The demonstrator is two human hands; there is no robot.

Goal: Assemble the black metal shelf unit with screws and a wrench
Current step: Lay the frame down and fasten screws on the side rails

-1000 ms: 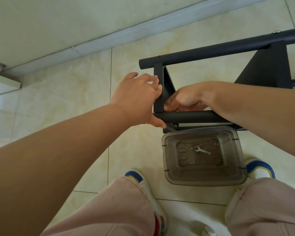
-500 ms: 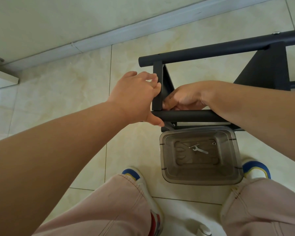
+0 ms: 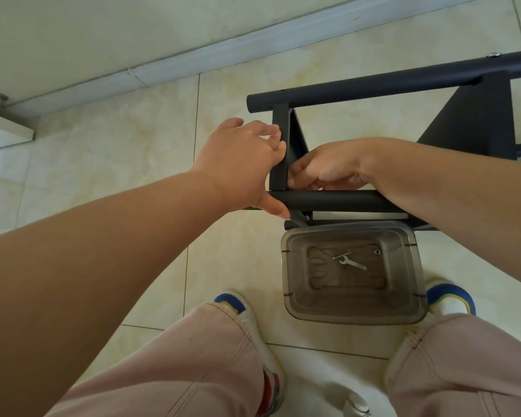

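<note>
Black metal shelf unit (image 3: 403, 85), lying on its side on the tiled floor (image 3: 109, 164), part-built. Left hand (image 3: 241, 164) wrapped round the upright bracket (image 3: 278, 152), thumb on the near tube (image 3: 328, 200). Right hand (image 3: 322, 170) curled inside the corner, fingertips pinched at the joint; whatever is held, hidden. Probably seating or finger-turning a screw there. Wrench (image 3: 351, 261) idle in the clear plastic bin (image 3: 415, 266) just below the frame, between the shoes. Next, likely: reach for it to tighten.
</note>
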